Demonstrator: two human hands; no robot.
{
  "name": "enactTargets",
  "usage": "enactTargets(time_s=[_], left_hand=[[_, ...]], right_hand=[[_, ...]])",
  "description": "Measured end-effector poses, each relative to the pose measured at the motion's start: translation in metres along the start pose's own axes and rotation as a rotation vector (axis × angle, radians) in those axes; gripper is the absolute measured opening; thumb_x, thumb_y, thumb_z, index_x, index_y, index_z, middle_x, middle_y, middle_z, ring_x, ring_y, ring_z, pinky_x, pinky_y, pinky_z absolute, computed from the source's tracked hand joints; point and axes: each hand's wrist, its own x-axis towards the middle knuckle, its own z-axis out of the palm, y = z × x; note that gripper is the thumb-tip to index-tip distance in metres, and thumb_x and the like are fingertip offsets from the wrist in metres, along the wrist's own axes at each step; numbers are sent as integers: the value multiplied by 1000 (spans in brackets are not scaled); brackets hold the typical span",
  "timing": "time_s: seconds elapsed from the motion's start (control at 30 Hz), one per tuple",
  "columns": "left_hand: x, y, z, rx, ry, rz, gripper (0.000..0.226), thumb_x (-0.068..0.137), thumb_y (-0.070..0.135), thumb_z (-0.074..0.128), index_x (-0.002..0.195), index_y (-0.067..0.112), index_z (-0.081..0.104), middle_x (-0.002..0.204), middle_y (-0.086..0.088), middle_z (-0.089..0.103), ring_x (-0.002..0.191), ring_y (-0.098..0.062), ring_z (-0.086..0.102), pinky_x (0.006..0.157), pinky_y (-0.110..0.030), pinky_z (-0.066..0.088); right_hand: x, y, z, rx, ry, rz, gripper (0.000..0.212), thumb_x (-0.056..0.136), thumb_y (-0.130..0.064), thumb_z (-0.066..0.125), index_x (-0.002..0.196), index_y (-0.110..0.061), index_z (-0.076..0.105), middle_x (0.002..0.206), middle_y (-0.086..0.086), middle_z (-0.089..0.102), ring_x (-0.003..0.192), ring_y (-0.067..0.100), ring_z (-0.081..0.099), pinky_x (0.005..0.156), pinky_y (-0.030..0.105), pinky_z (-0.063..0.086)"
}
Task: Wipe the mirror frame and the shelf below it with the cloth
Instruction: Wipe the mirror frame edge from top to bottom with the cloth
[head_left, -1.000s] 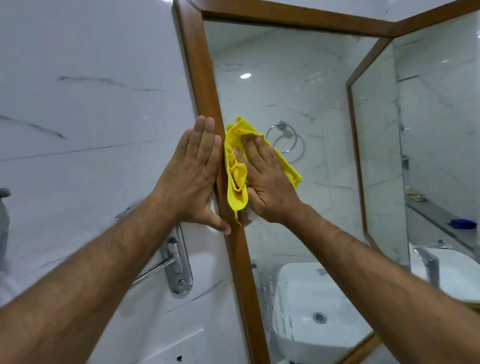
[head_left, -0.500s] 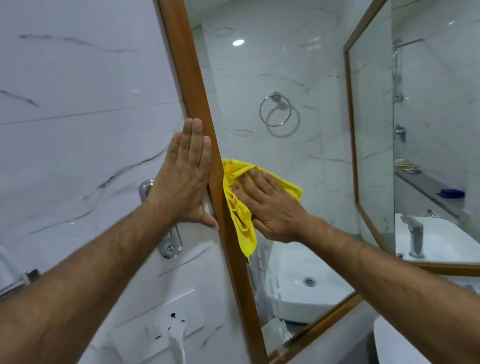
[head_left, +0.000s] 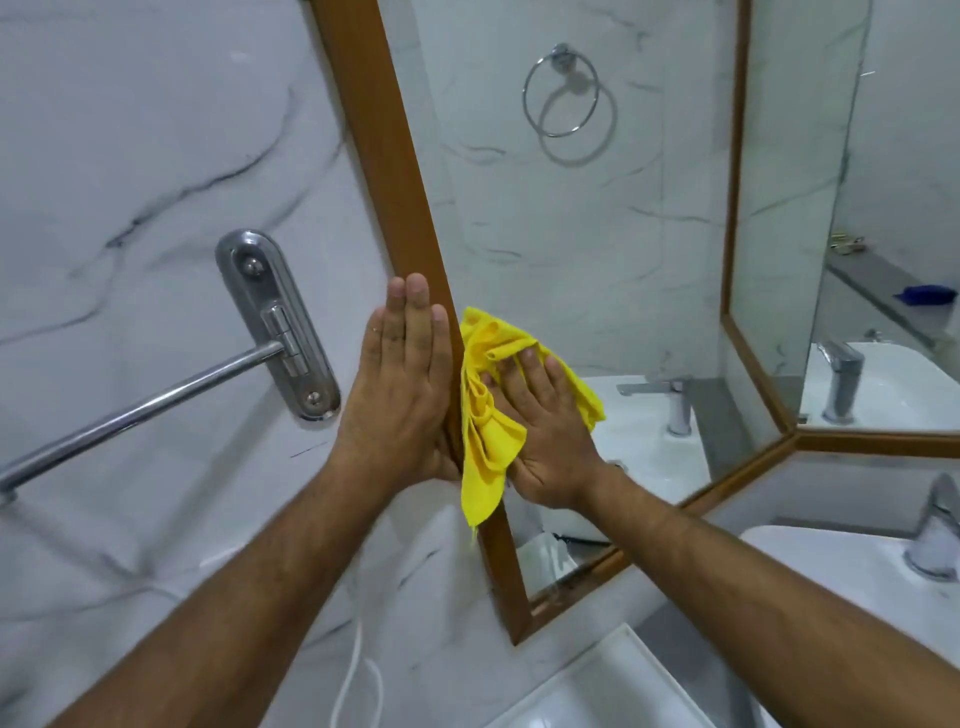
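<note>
The mirror's brown wooden frame (head_left: 384, 171) runs down the middle of the view, with the mirror glass (head_left: 571, 234) to its right. My right hand (head_left: 545, 431) presses a crumpled yellow cloth (head_left: 485, 441) against the glass and the frame's inner edge, low on the left side; the cloth's tail hangs over the wood. My left hand (head_left: 405, 384) lies flat, fingers together, on the frame's outer edge and the marble wall, holding nothing. A grey ledge (head_left: 878, 291) with a blue item shows only as a reflection at the right.
A steel towel bar (head_left: 145, 410) on its bracket (head_left: 275, 322) juts from the wall left of my left hand. A white basin (head_left: 857, 597) with a chrome tap (head_left: 935, 530) sits at lower right. A white cable (head_left: 358, 675) hangs below the frame.
Both hands and the cloth have slid down the frame's left side toward its lower corner. The view has tilted down, showing the towel bar and basin.
</note>
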Motion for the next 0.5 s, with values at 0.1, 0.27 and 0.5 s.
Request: enactTargets(time_s=[0.1, 0.27, 0.5], left_hand=[[-19, 10, 13, -19, -27, 24, 177, 34, 89, 78, 153, -9, -9, 159, -31, -26, 149, -50, -17, 124, -57, -7], [-25, 11, 33, -77, 87, 63, 140, 70, 93, 49, 150, -14, 9, 160, -29, -26, 150, -49, -15, 124, -59, -2], [-39, 21, 56, -14, 128, 32, 136, 70, 86, 59, 144, -19, 17, 146, -50, 20, 141, -61, 14, 124, -57, -3]], right_hand=[[-27, 14, -2, -53, -115, -132, 63, 100, -46, 29, 156, -18, 21, 164, 9, 11, 152, 37, 6, 117, 60, 18], [12, 24, -23, -59, -52, -153, 65, 95, -40, 42, 152, -14, 27, 159, 14, 19, 149, 37, 11, 120, 57, 12], [-64, -14, 38, 5, 38, 106, 70, 92, -47, 38, 152, -15, 26, 166, 7, 6, 152, 34, -1, 119, 60, 8]])
